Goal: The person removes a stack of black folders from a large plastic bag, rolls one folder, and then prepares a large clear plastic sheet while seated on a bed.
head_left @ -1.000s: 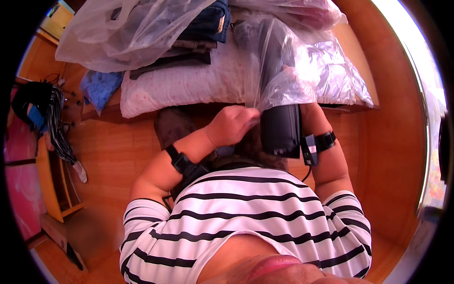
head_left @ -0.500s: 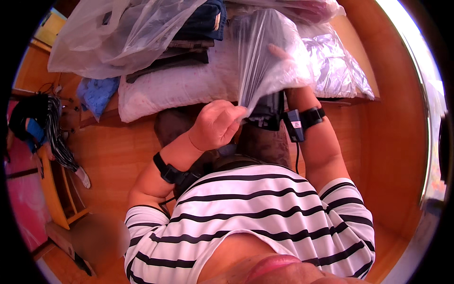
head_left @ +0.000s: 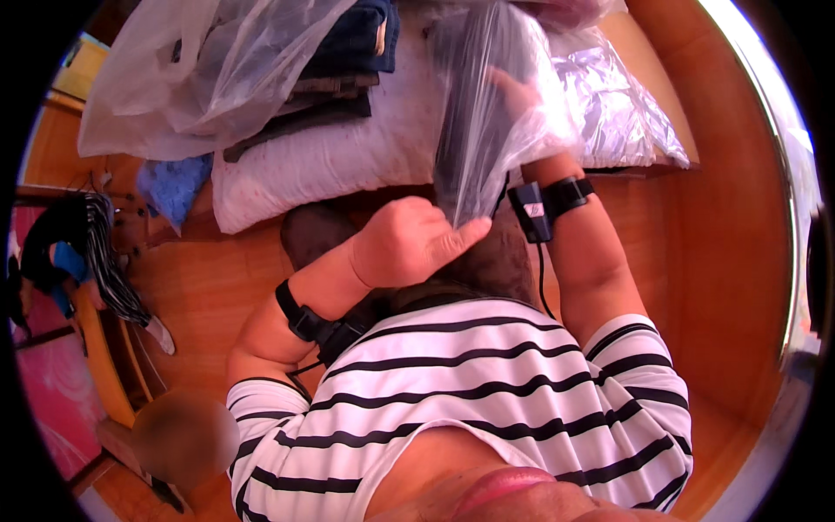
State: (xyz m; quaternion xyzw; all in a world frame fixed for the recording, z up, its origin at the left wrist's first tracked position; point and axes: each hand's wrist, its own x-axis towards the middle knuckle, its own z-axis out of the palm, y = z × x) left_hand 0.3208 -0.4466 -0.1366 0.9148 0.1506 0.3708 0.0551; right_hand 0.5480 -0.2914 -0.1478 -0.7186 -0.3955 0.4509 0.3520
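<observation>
A clear bag (head_left: 557, 135) veils the right hand (head_left: 521, 100) (outline blurry).

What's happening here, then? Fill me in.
A person in a striped top is handling a clear plastic bag with a dark item showing through it. The left hand is at the bag's near edge, seemingly pinching it. The right hand shows through the film beside the dark item; its grip is unclear. Further left, folded clothes are stacked on a pale, padded surface, partly under a larger cloudy bag.
</observation>
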